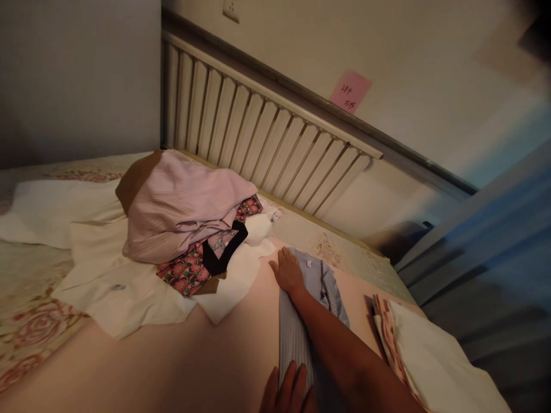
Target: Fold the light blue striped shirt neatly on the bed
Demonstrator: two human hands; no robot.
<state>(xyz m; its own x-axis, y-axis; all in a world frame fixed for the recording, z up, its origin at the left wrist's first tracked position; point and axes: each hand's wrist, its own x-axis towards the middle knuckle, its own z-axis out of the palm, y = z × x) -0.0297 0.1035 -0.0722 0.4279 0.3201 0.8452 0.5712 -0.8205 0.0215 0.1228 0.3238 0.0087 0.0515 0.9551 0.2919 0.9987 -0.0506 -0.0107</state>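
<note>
Pink surface (206, 361), radiator (258, 129) behind. Right hand (288, 271) and left hand (287, 391) lie apart, unclenched, on blue-grey garment (293, 324); light, even pressure should limit creases.

On the sheet (193, 367): clothes heap (189, 201), left, partly over the underlying cover (38, 327); garment (293, 324), centre, beneath right hand (287, 272) and, nearer, left hand (293, 390); cloth stack (434, 355), right. Behind: radiator (258, 126), along wall (301, 46); paper note (350, 90), above radiator's right half. Curtain (486, 275), far right, beyond stack.
</note>
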